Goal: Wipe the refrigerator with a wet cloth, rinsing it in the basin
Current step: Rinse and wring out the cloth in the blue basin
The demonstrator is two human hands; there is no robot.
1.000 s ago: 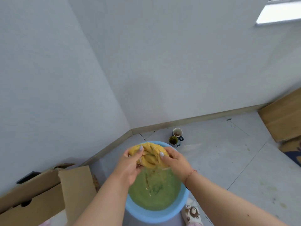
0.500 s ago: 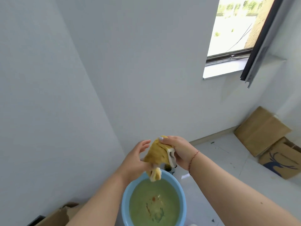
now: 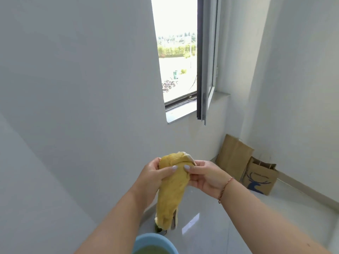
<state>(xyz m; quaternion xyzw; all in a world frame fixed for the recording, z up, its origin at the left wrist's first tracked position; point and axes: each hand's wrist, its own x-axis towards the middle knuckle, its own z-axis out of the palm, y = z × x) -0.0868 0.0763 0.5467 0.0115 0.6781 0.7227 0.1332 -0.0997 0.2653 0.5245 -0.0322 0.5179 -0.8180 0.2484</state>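
Since the earlier frame the cloth (image 3: 173, 187) has risen clear of the basin (image 3: 156, 241), now hanging lengthwise downward, its top clamped between left hand (image 3: 156, 176) and right hand (image 3: 202, 176), equally near.

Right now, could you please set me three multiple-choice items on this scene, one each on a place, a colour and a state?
1. Where is the blue basin?
A. On the windowsill
B. Low at the frame's bottom edge, below the cloth
C. Beside the paper bag

2. What colour is the cloth?
A. Yellow
B. Red
C. White

3. How is the cloth held?
A. Spread flat on the floor
B. Sunk in the basin
C. Gripped at its top by the left hand and right hand, hanging down

Answers: 1 B, the basin's rim shows beneath the cloth's lower end. 2 A, its surface is yellow. 3 C, both hands pinch the top and the rest dangles.
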